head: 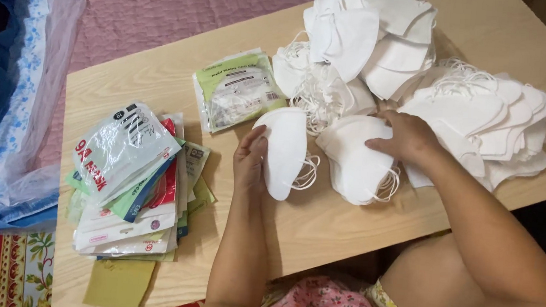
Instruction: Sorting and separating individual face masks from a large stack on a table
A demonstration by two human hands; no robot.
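Right now the left hand (249, 161) is holding a folded white mask (284, 151) upright on its edge at the middle of the bench (319, 225), its fingers (256, 139) closing on the mask's left side with the thumb behind, so the mask is standing clear of the pile and its ear loops (307, 172) are hanging free to the right. Meanwhile the right hand (407, 137) is lying palm-down on a second mask (357, 160) just beside the first, its fingers (378, 142) spreading flat and pressing rather than gripping, seemingly pinning it to the wood. Behind both hands, loose white masks are lying heaped in stacks (477, 121), nested into one another and near the right arm. To the left, well apart from the masks, flat printed pouches (131, 181) are lying overlapped in a sliding stack, with one green pouch (236, 89) lying alone between that stack and the heap. A blue bag (21, 98) is slumping off the bench's left end.
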